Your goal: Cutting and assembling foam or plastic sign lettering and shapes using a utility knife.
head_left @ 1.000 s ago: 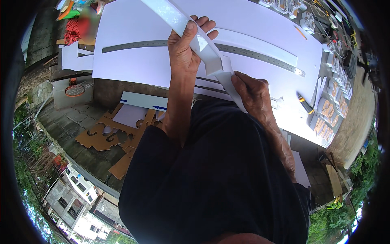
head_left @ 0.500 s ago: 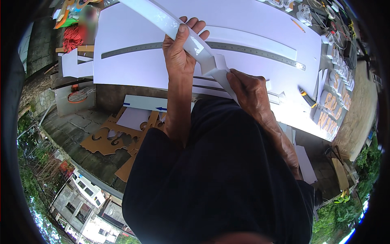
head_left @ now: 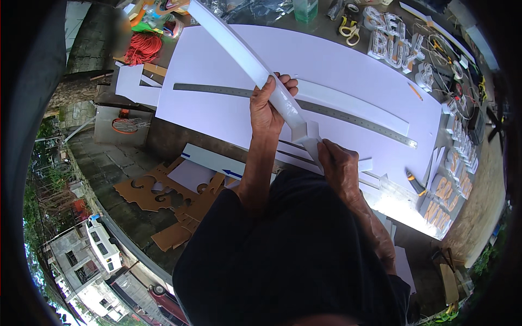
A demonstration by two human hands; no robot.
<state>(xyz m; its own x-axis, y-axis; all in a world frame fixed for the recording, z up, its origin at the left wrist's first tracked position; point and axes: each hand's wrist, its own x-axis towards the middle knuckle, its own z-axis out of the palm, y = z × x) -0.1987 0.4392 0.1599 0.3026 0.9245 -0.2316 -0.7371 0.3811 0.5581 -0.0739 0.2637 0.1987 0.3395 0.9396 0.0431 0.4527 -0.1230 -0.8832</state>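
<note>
A long glossy white strip (head_left: pixel 234 46) runs at a slant from the upper left toward my body, with sharp folds near its lower end. My left hand (head_left: pixel 268 108) is closed round its middle, thumb on top and fingers coming out on the far side. Just below the folds, my right hand (head_left: pixel 340 165) pinches the lower part between thumb and fingers. Beneath the strip, a steel ruler (head_left: pixel 359 121) and another white strip (head_left: pixel 353 104) lie on a large white sheet (head_left: pixel 217 60).
On the right lie a yellow-and-black utility knife (head_left: pixel 415 182), a pencil (head_left: pixel 415 91) and several white-edged cut letters (head_left: pixel 391 49). Yellow scissors (head_left: pixel 349 31) rest at the back. Red cord (head_left: pixel 143 49) is heaped at far left. Cut brown board (head_left: pixel 147 191) lies below the table's left side.
The view has shifted, so the table and both hands appear lower and further right, with more of the table's far side showing. Both hands keep their hold on the strip.
</note>
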